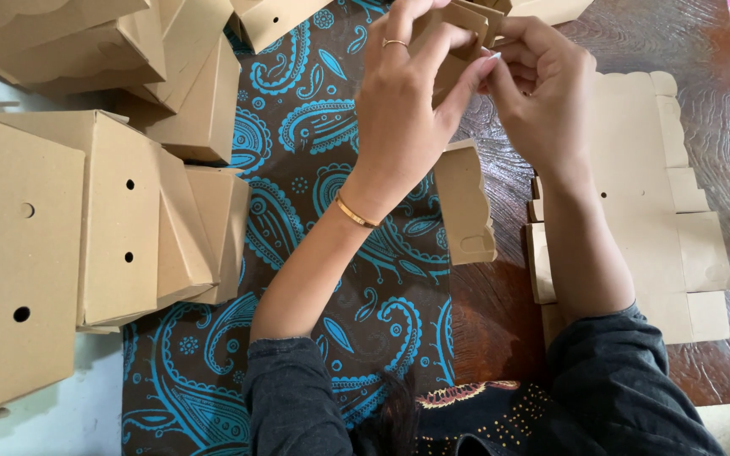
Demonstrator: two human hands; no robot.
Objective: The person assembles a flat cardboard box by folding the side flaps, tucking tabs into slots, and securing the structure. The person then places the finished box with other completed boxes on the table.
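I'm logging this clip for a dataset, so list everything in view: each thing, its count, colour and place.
Folded brown cardboard boxes with round holes: several, exact count unclear, piled at left.
Flat brown cardboard box blanks: a stack, right, on the table.
Part-folded brown cardboard box: one, in both hands.
Dark cloth with blue paisley pattern: one, centre.
Dark wooden table: one, right.
Gold bangle: one, left wrist.
Ring: one, left finger.
Left hand, right hand: gripping the box at top.

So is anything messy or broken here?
Nothing looks broken or spilled. The folded boxes on the left lie tipped at different angles, not stacked neatly. The flat box blanks on the right sit in a fairly tidy pile on the wooden table. Both the left hand and right hand hold a cardboard piece.
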